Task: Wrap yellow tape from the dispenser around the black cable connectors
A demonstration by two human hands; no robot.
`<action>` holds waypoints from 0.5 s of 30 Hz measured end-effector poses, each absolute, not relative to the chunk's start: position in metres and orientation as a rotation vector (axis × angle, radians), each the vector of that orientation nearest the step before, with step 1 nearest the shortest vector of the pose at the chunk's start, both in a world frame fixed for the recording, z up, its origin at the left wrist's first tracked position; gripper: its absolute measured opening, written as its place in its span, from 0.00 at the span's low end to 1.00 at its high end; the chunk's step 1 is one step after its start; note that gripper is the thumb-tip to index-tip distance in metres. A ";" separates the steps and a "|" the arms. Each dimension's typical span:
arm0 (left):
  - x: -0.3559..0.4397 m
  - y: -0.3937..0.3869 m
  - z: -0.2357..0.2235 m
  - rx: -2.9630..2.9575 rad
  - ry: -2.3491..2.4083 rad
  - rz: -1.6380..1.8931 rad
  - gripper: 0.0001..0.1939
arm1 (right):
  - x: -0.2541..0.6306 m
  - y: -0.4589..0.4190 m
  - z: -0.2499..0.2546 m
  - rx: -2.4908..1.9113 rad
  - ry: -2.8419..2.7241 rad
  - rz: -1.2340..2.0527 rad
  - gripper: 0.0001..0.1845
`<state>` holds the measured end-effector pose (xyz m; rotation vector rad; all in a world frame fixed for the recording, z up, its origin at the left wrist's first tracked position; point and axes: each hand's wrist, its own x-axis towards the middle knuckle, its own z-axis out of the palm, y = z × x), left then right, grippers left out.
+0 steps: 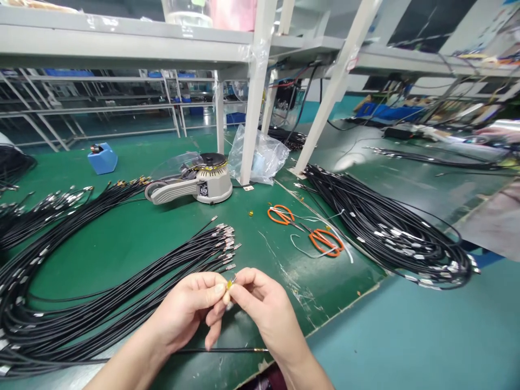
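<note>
Near the table's front edge, my left hand and my right hand meet fingertip to fingertip. Between their thumbs and forefingers is a small yellow piece of tape. A thin silvery tip shows beside it at the right fingers; the rest is hidden. Below the hands lies a single black cable with a gold-coloured end. To the left and behind, a bundle of black cables fans out, its metal ends beside my hands. Neither hand touches the orange-handled scissors on the right.
A grey tape dispenser stands behind the cables, with a clear plastic bag by the white post. Looped black cables lie on the right. A blue holder stands back left. A shelf crosses above.
</note>
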<state>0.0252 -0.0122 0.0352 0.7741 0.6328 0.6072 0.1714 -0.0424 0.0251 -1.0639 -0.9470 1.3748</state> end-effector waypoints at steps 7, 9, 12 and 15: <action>0.021 -0.014 0.039 0.689 0.491 0.396 0.17 | 0.176 -0.043 0.028 -0.835 -1.093 1.427 0.10; 0.021 -0.014 0.039 0.661 0.456 0.353 0.16 | 0.176 -0.042 0.026 -0.788 -1.170 1.330 0.08; 0.022 -0.012 0.038 0.691 0.495 0.391 0.15 | 0.180 -0.040 0.023 -0.834 -1.197 1.235 0.06; 0.026 -0.011 0.039 0.859 0.667 0.506 0.14 | 0.190 -0.038 0.022 -0.970 -1.184 1.260 0.11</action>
